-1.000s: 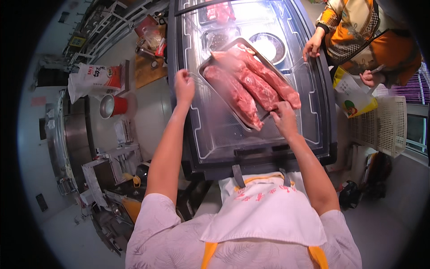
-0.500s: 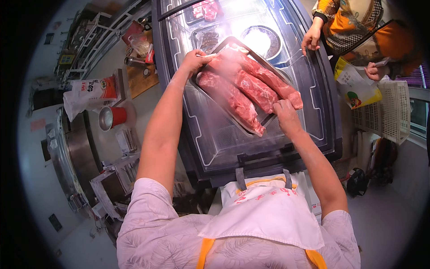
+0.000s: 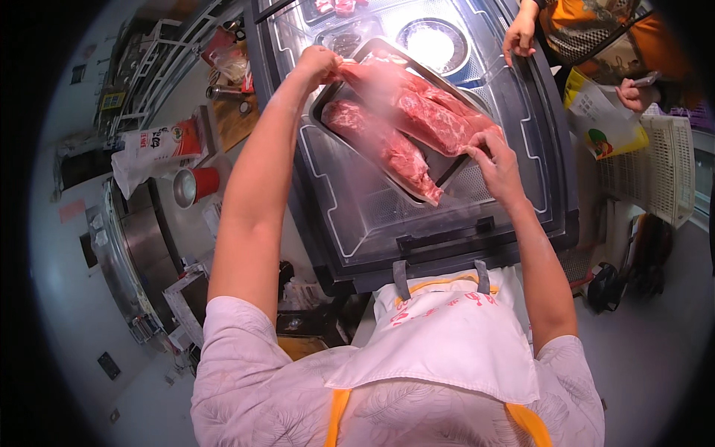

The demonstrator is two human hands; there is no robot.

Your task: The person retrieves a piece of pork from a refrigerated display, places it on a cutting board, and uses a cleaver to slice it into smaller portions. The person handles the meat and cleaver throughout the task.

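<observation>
A metal tray [image 3: 348, 147] holds long strips of raw red meat, set at a slant in the display case. My left hand [image 3: 320, 65] is closed on the far left end of the middle meat strip [image 3: 428, 123]. At this strip's near right end, my right hand [image 3: 497, 162] pinches it between thumb and fingers. Another strip [image 3: 458, 110] lies close along its far side, partly covered. The nearest strip [image 3: 381, 147] rests apart from my hands along the tray's near left side. Pale haze blurs part of the meat.
Dark rims [image 3: 555, 179] frame the case. A round shiny dish [image 3: 434, 46] and a tray of meat pieces [image 3: 342, 7] sit farther back. Another person's hand [image 3: 520, 37] hangs by the right rim; their other hand [image 3: 637, 95] is near a yellow-white bag [image 3: 605, 123].
The middle strip has shifted away from the nearest one, toward the far strip, widening the gap. Both my hands have moved with its ends, the left one farther out past the tray's edge.
</observation>
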